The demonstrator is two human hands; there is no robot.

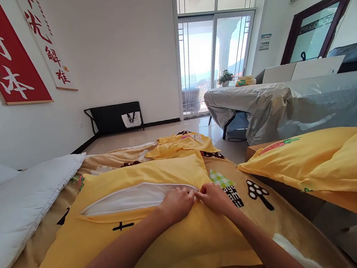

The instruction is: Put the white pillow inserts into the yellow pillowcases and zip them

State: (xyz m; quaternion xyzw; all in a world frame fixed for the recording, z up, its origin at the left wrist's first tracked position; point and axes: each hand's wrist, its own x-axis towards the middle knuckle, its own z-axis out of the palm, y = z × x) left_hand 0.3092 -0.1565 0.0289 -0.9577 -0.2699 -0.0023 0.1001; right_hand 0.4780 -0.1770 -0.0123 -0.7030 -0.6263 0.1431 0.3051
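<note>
A yellow pillowcase lies on the bed with a white pillow inside it. Its long zipper opening gapes, and the white filling shows through the gap. At the right end of that opening, my left hand is closed, its fingertips pinching the zipper edge. My right hand meets it there, closed in a pinch on the same zipper end. Whether a zipper pull sits between the fingers is hidden.
Bare white pillows lie at the left on the patterned blanket. Folded yellow cloth rests beyond the pillowcase. Another yellow pillow is at the right. A plastic-covered table stands behind it.
</note>
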